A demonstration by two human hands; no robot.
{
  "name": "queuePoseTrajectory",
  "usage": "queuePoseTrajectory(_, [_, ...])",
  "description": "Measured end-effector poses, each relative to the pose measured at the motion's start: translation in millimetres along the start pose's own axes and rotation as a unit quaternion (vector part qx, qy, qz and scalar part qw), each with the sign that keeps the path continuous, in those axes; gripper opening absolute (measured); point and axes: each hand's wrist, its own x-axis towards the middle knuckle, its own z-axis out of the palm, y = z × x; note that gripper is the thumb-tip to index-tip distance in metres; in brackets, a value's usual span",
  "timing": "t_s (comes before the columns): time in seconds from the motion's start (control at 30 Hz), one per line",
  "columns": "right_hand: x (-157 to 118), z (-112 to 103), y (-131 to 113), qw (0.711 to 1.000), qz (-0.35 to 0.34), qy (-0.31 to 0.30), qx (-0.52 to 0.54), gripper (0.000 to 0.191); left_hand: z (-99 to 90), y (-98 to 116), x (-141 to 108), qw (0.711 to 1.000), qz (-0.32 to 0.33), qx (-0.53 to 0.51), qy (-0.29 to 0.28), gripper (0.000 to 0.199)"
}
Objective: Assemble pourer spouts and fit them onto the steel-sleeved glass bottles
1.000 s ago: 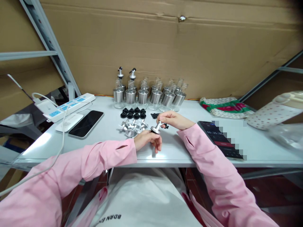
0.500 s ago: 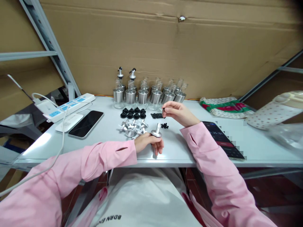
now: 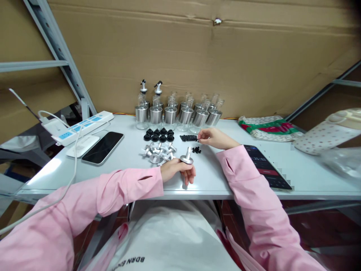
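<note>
My left hand (image 3: 180, 169) holds a silver spout piece (image 3: 186, 159) with its stem upward, close to the table's front edge. Fingers pinched, my right hand (image 3: 211, 137) is low at the right end of a row of small black strips (image 3: 188, 138); whatever is between its fingertips is too small to make out. Just below it lie several tiny black parts (image 3: 196, 150). Left of the strips stand black stoppers (image 3: 158, 135) in two rows, and a pile of silver and white spout pieces (image 3: 158, 152) lies in front of them.
Glass and steel bottles (image 3: 170, 114) line the back, two with spouts. On the left are a phone (image 3: 103, 148), a white charger (image 3: 82, 146) and a power strip (image 3: 84, 127). A tablet (image 3: 266, 167), patterned cloth (image 3: 269, 128) and dotted container (image 3: 318, 135) are on the right.
My right hand has moved down and slightly right, from above the black strips to their right end. My left hand stays in place with the spout piece.
</note>
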Motion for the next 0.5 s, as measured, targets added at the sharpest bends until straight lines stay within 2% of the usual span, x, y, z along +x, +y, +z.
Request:
queuePoseTrajectory(0.2, [1.1, -1.4, 8.6, 0.996, 0.037, -0.050, -0.070, 0.013, -0.9, -1.6, 0.1, 1.000, 0.001, 0.000, -0.004, 0.031])
queuePoseTrajectory(0.5, [-0.8, -1.5, 3.0, 0.990, 0.067, -0.109, -0.059, 0.017, 0.9, 1.5, -0.6, 1.000, 0.001, 0.009, 0.002, 0.031])
